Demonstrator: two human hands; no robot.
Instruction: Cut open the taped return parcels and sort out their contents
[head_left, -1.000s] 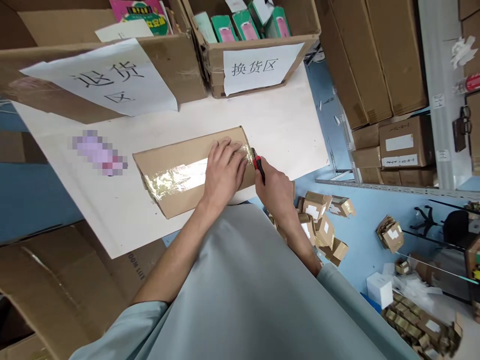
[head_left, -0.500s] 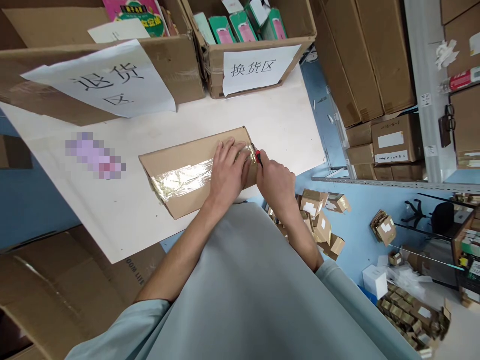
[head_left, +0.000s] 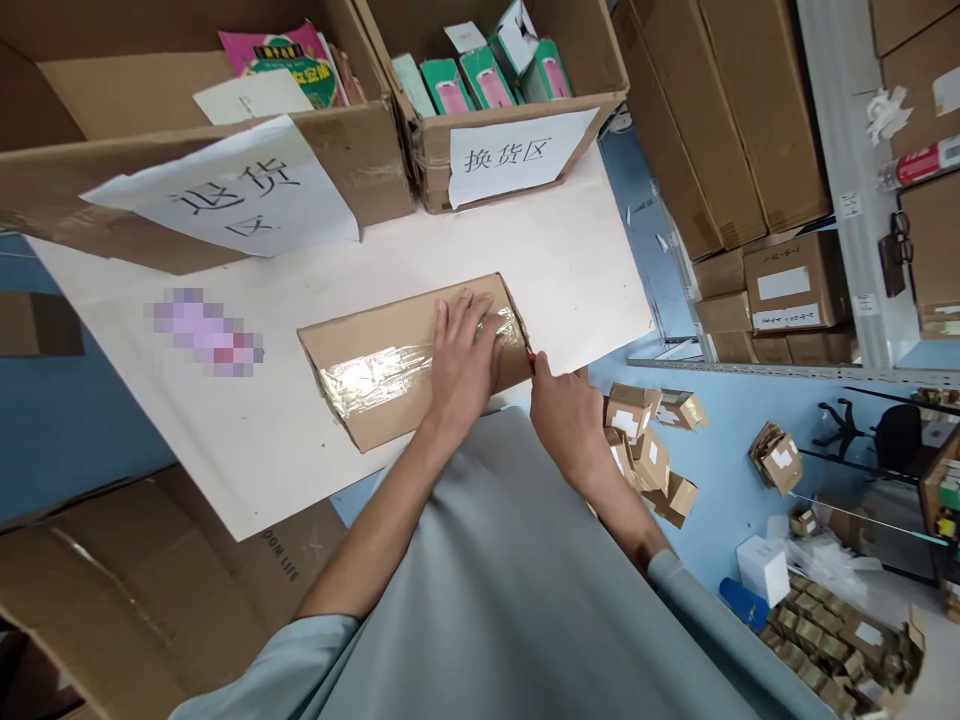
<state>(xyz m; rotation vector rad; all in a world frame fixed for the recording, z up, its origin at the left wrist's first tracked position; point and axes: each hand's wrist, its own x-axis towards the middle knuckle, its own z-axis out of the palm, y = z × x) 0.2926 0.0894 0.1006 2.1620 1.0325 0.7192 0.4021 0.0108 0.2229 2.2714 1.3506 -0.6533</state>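
Left hand spread flat atop taped cardboard box on desk, right hand fisted around red cutter at box's right end.

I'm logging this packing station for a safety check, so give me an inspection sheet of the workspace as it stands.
Surface: pale table, partly bare.
Job's things: taped carton lying flat; red-handled cutter at its right end.
Clutter: two open labelled boxes of goods at the table's far edge; a blurred patch beside the carton.
Grippers: left hand flat on the carton; right hand closed on the cutter.
Cables: nothing seen.
Surroundings: small boxes strewn on the blue floor; stacked cartons on shelving.
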